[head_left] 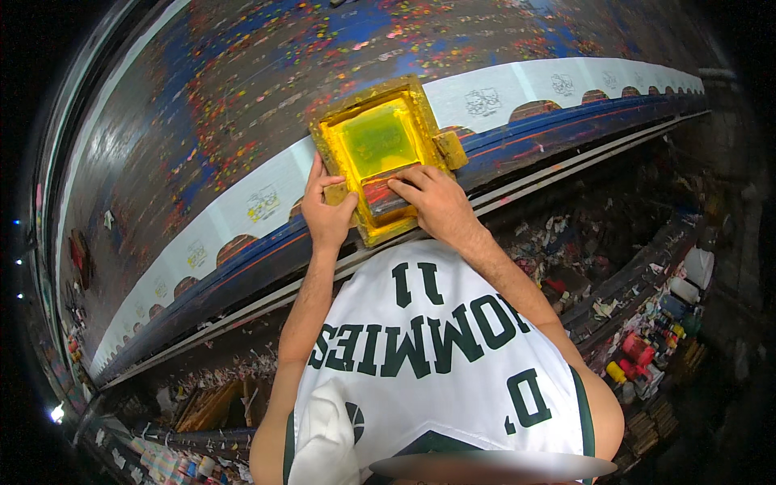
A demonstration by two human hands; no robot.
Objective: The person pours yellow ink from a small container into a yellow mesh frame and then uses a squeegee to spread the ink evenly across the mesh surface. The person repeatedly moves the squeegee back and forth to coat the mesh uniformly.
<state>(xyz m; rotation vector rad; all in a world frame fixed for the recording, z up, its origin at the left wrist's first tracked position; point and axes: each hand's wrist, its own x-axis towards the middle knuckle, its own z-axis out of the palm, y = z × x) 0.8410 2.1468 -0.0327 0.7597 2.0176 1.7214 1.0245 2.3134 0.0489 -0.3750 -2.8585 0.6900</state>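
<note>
A yellow-stained screen printing frame (325,139) lies tilted across a white fabric strip (509,90) on a long table. Inside it, the mesh (376,144) is greenish with thick yellow ink along its borders. My left hand (326,217) grips the frame's left side at a small tab, thumb near the inner edge. My right hand (443,206) reaches over the near right side, fingers closed on a reddish-brown squeegee (381,196) in the near part of the frame. The squeegee's lower edge is hidden. A yellow-smeared block (450,151) sticks out from the frame's right side.
Black outline drawings repeat along the strip right of the frame; those on the left carry yellow. The long table (267,89) is spattered with coloured paint. Its blue near edge (517,145) runs beside a metal rail (566,162). Bottles and scraps (638,352) lie low at right.
</note>
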